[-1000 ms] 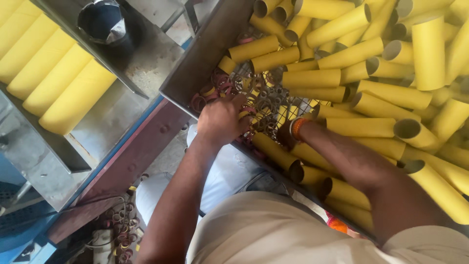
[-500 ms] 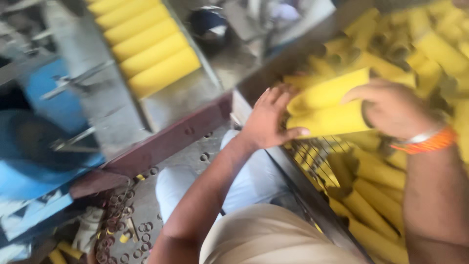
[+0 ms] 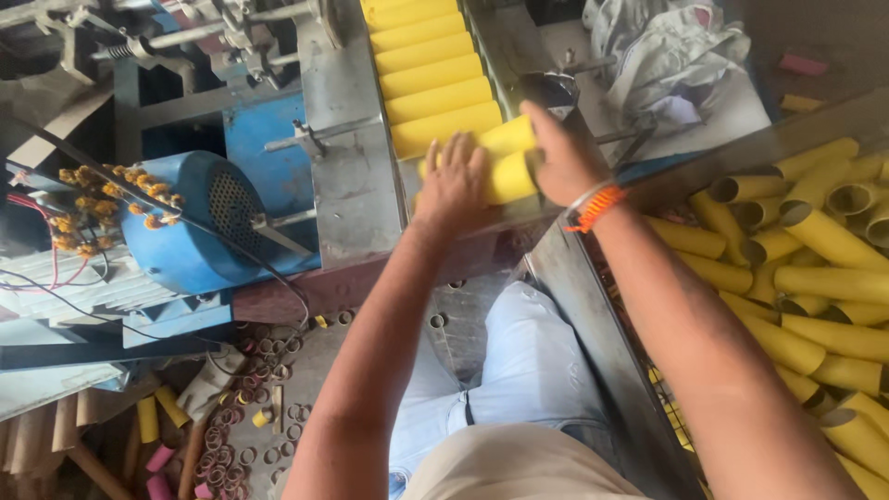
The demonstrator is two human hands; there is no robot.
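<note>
Head view: the machine (image 3: 352,176) fills the upper left, its grey metal bed (image 3: 356,199) beside a blue motor (image 3: 190,231) with a dark cable running off it. To the right a metal bin (image 3: 593,306) holds a heap of yellow tubes (image 3: 824,278). On the machine's chute a row of yellow tubes (image 3: 426,79) lies side by side. At the near end of that row sit two more tubes (image 3: 507,157), and both hands are on them: the left hand (image 3: 454,185) lies flat with fingers spread on their left end, the right hand (image 3: 560,157) is curled around their right end, grasping them. An orange band (image 3: 593,208) circles the right wrist. Small rings (image 3: 250,398) litter the floor below.
</note>
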